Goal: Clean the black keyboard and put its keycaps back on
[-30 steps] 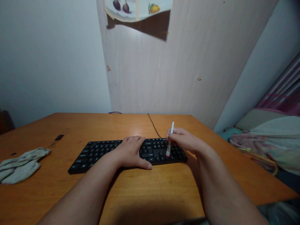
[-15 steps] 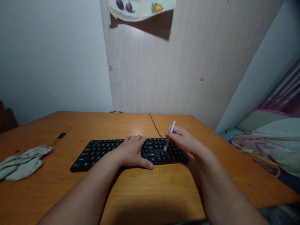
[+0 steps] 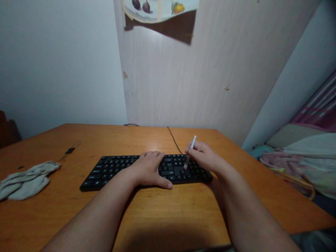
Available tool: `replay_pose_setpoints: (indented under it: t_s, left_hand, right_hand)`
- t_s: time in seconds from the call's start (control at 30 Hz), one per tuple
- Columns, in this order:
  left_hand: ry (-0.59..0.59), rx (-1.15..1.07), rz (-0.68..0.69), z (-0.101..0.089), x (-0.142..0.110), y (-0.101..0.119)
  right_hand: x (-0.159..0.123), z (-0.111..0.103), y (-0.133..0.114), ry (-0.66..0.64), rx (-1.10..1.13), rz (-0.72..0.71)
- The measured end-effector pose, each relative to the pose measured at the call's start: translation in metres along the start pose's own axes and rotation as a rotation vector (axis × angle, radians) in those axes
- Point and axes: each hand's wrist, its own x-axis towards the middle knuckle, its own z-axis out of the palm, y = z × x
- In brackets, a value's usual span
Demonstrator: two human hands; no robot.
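Observation:
A black keyboard (image 3: 169, 173) lies on the wooden table with its keys facing up. My left hand (image 3: 149, 169) rests flat across its middle; the fingers reach to the far edge and the thumb lies apart along the near edge. Some keys are covered by this hand and forearm. In my right hand (image 3: 201, 154) is a small brush (image 3: 193, 141) with a white handle, pinched between thumb and fingers. Its pinkish tip points down at the keys near the arrow keys, at the right part of the keyboard. Whether the bristles touch the keys I cannot tell.
A crumpled pale cloth (image 3: 28, 180) lies on the table (image 3: 168, 213) at the left, near a small black object (image 3: 70, 151) with a thin cord. The keyboard's cable (image 3: 173, 138) runs to the back edge. Bedding (image 3: 301, 154) is piled beyond the table's right side.
The brush tip has moved slightly left and away from me over the keys, and its handle leans more. My left hand stays in place on the keyboard. The view has shifted slightly.

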Motion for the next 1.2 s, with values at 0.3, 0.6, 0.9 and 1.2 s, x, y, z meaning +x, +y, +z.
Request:
replay_pose_setpoints:
  t_s: [0.3,0.6,0.9,1.2]
  left_hand:
    - [0.008,0.011,0.012,0.003,0.001,-0.001]
    - [-0.010,0.007,-0.006,0.000,0.000,0.003]
    - [-0.010,0.015,0.002,0.002,0.001,0.001]
    - [0.005,0.015,0.012,0.001,0.000,0.001]
  right_hand:
    - [-0.003,0.007,-0.006,-0.093,0.186,0.040]
    - [-0.006,0.011,-0.007,-0.293,0.190,0.041]
    - [-0.005,0.011,-0.008,-0.221,0.152,0.037]
    - [-0.005,0.018,-0.009,-0.196,0.253,-0.010]
